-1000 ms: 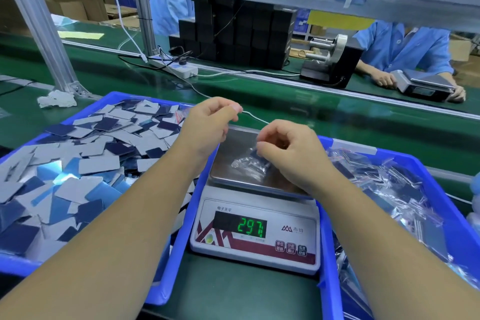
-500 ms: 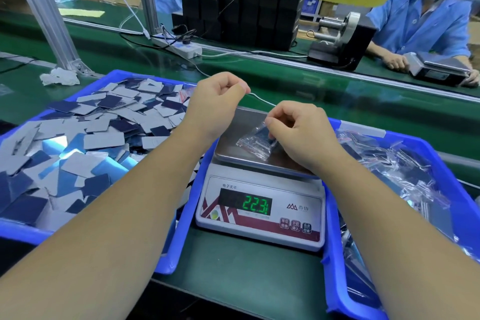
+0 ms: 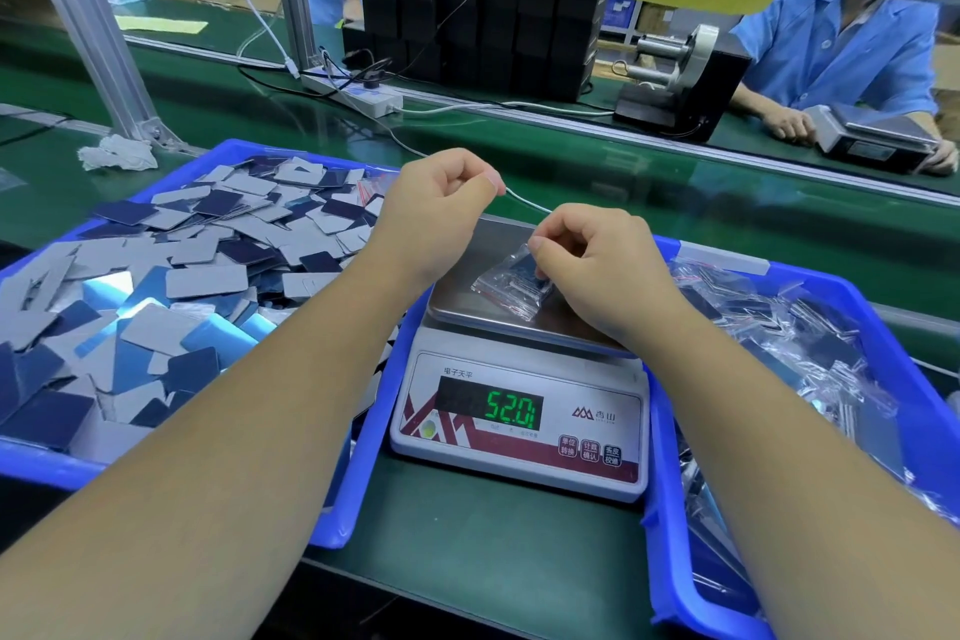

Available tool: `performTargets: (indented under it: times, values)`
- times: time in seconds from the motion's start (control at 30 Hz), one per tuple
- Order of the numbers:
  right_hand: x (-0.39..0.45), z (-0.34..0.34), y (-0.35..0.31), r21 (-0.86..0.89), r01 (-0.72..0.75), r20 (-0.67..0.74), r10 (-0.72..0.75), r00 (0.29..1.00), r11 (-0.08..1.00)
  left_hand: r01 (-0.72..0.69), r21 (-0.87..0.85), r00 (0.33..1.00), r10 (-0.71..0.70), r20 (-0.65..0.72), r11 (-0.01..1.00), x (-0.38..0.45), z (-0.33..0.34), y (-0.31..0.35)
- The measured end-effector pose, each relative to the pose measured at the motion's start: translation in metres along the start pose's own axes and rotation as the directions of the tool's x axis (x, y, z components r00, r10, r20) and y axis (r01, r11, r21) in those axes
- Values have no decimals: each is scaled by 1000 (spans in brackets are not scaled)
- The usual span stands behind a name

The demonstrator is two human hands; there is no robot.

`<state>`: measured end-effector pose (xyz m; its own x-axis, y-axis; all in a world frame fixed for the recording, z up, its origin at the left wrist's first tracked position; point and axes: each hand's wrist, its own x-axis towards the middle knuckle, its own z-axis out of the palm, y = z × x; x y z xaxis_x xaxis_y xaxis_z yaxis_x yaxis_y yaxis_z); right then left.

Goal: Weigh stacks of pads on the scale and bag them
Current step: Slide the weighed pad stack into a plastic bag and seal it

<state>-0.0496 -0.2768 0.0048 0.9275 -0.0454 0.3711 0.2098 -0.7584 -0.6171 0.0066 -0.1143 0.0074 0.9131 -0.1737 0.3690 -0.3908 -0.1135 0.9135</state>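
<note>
Light, slippery, limp: clear bag (image 3: 511,286) of pads on the scale (image 3: 519,424), pinched at its top edge by right hand (image 3: 597,265); left hand (image 3: 441,203) curled, apparently empty; best taken by the stiff pad stack.

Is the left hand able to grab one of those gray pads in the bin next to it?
Probably yes. The left hand hovers beside the open blue bin, and the loose pads lie uncovered on top. Its fingers are curled, though, and would need to open first.
</note>
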Motion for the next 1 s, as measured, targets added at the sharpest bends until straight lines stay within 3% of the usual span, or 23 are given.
performTargets:
  times: [0.17,0.27,0.37,0.57,0.67,0.77,0.87,1.0]
  values:
    - [4,2,5,-87,-1,-6,0,1000,996,-2,39,1000,2,-1,999,0,1,-1]
    - [5,3,9,-218,-11,110,35,993,976,-16,83,1000,14,25,996,1,0,-7]
    - [4,2,7,-326,52,228,25,973,944,-105,227,990,80,116,968,-2,5,-10]
    - [5,-7,2,-377,68,255,33,966,924,-268,362,953,191,235,893,-5,17,-11]
    - [8,-26,8,-366,-42,225,132,965,930,-286,356,946,202,256,890,-8,18,-12]
    - [15,-55,26,-317,-259,31,283,959,912,-263,335,952,187,243,905,-10,19,-10]
    - [16,-75,46,-355,-437,-135,417,899,827,-243,320,956,171,239,916,-10,19,-11]
    - [14,-82,63,-429,-573,-179,556,811,698,-236,316,959,168,228,919,-9,18,-10]
